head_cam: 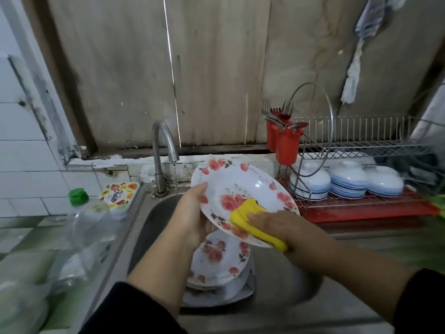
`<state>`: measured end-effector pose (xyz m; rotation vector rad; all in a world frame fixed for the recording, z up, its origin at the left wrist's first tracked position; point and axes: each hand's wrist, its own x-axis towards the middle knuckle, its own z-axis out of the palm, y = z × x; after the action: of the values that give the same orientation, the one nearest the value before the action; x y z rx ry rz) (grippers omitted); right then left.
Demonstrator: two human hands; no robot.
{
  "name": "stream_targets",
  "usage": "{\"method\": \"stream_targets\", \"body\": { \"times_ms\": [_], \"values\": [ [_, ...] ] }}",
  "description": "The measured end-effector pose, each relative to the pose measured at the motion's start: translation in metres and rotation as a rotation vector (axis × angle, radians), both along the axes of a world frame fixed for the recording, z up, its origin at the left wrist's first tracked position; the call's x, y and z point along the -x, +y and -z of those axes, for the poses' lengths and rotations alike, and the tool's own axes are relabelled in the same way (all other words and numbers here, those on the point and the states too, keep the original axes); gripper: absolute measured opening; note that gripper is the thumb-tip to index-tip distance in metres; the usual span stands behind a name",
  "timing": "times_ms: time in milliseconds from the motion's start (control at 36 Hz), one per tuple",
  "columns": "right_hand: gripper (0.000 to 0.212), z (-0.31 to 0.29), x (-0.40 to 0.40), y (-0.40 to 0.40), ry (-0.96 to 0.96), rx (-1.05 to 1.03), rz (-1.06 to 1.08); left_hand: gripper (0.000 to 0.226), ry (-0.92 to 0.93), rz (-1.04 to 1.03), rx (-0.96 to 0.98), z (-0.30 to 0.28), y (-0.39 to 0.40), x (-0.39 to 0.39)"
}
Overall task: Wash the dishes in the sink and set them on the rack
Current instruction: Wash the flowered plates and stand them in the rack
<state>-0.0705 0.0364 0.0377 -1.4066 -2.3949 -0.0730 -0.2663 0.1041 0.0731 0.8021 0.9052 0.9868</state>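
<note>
The sink (154, 213) is noted as a steel basin set below a curved tap (163, 143), from which a thin stream is running. To its right a wire rack (361, 145) stands on a red tray (375, 210); upturned bowls (346, 182) are stacked on its lower tier, and forks are held in a red cup (286, 145) hung on its left end. The upper tier is seen bare where it shows.

A stack of flowered plates (216, 259) lies in the basin, not yet washed by the look of it. One plate (240, 186) is held tilted above that stack, face toward the camera — white, with red roses on the rim and in the well. It is gripped at its left edge by the left hand (192, 213), thumb over the rim and fingers behind. A yellow sponge (250, 220) is pressed against the lower right of the plate's face by the right hand (277, 225), whose fingers are curled over it.

The step in hand is judged to be scrubbing. It would be done well by sweeping the sponge round the rim as well as the well, the left-hand grip being kept firm — a wet, soapy plate is likely to slip. The back should then be wiped and the plate rinsed under the stream before being stood in the rack.

A clear bottle (81, 227) with a green cap stands left of the basin, blurred.
</note>
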Motion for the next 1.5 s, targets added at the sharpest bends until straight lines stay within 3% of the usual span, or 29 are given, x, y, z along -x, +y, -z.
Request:
{"method": "stream_targets", "body": {
  "times_ms": [111,222,306,333,444,556,583,639,750,833,917,1028,1083,1167,1306,1500],
  "values": [
    [0.085,0.004,0.013,-0.005,-0.028,-0.052,0.073,0.035,0.096,-0.071,0.027,0.004,-0.009,-0.009],
    [0.077,0.005,0.042,-0.010,0.260,0.132,0.160,0.039,0.165,-0.123,-0.049,0.005,-0.033,-0.034],
    [0.063,-0.006,0.043,-0.014,0.450,0.114,0.187,0.067,0.146,-0.057,-0.103,-0.004,-0.038,-0.035],
    [0.053,-0.010,0.040,-0.015,0.538,0.079,0.208,0.071,0.136,-0.014,-0.112,-0.005,-0.040,-0.035],
    [0.027,-0.021,0.025,-0.013,1.126,0.083,0.356,0.042,0.069,-0.040,-0.081,-0.003,-0.047,-0.038],
    [0.020,-0.017,0.008,-0.009,1.710,0.269,0.372,0.054,0.230,-0.224,0.079,0.023,-0.048,-0.040],
    [0.029,-0.015,0.004,-0.007,1.819,0.321,0.345,0.056,0.195,-0.259,0.140,0.030,-0.047,-0.039],
    [0.045,-0.010,-0.004,-0.006,1.939,0.438,0.327,0.053,-0.052,-0.271,0.231,0.041,-0.045,-0.039],
    [0.033,0.003,-0.016,-0.001,2.006,0.609,0.351,0.032,-0.343,-0.300,0.232,0.044,-0.052,-0.043],
    [0.028,0.009,-0.018,0.002,2.008,0.717,0.370,0.029,-0.306,-0.392,0.179,0.036,-0.058,-0.043],
    [0.023,0.017,-0.021,0.009,1.927,0.714,0.446,0.025,-0.121,-0.560,0.124,0.028,-0.059,-0.036],
    [0.020,0.016,-0.024,0.012,1.458,0.331,0.556,0.023,0.072,-0.709,-0.067,0.014,-0.066,-0.030],
    [0.017,0.007,-0.023,0.012,1.192,0.156,0.484,0.026,0.106,-0.755,-0.160,0.011,-0.068,-0.030],
    [0.026,-0.015,-0.013,0.021,0.990,0.005,0.272,0.025,0.137,-0.780,-0.244,0.008,-0.071,-0.035],
    [0.053,-0.034,0.009,0.026,0.714,0.061,0.123,0.010,0.329,-0.704,-0.317,0.005,-0.075,-0.050],
    [0.056,0.019,-0.003,0.004,0.614,0.089,-0.168,0.017,0.371,-0.738,-0.287,0.005,-0.069,-0.041]
  ]
}}
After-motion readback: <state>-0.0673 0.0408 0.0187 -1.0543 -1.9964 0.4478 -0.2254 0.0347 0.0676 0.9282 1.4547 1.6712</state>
